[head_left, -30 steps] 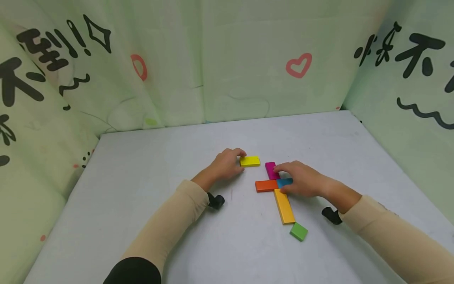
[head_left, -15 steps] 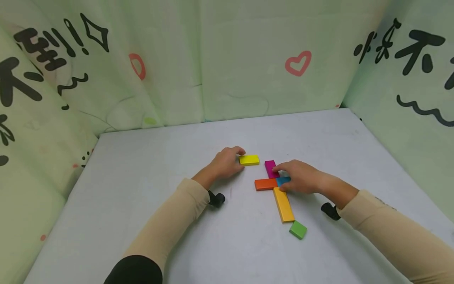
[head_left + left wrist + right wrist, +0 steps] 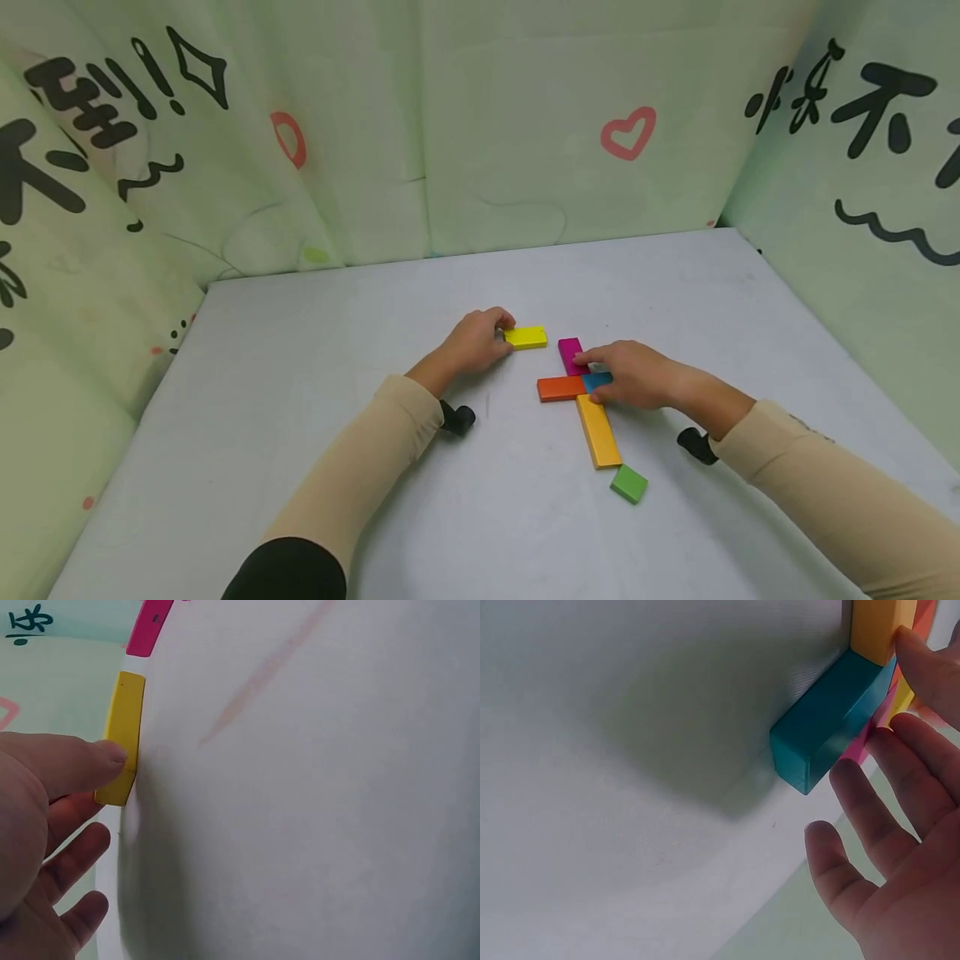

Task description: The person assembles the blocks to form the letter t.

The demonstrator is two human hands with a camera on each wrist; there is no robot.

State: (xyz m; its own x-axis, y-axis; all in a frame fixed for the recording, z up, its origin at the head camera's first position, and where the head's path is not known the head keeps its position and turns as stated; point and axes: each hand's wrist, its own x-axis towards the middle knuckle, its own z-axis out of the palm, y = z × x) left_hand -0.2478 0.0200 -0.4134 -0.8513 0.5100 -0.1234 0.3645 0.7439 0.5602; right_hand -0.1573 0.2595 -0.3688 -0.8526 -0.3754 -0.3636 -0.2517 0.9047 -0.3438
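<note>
In the head view, my left hand (image 3: 476, 340) pinches the left end of a yellow block (image 3: 527, 337). Its thumb lies on the block (image 3: 124, 720) in the left wrist view, with the forefinger on the far side. My right hand (image 3: 637, 372) is spread over a blue block (image 3: 597, 381), partly hiding it. One fingertip touches or nearly touches the magenta block (image 3: 567, 353), and the thumb touches the top end of the amber block (image 3: 599, 433). An orange-red block (image 3: 558, 389) adjoins the blue one. Right-hand fingers (image 3: 870, 817) look loosely extended in the right wrist view.
A green block (image 3: 629, 484) lies turned askew by the amber block's lower end. All the blocks lie flat on a white table (image 3: 337, 350). Pale green printed curtains (image 3: 480, 150) stand along its back and sides.
My left thumb has closed in on the yellow block's end. The right hand keeps nearly the same place over the blocks. The head view has shifted slightly.
</note>
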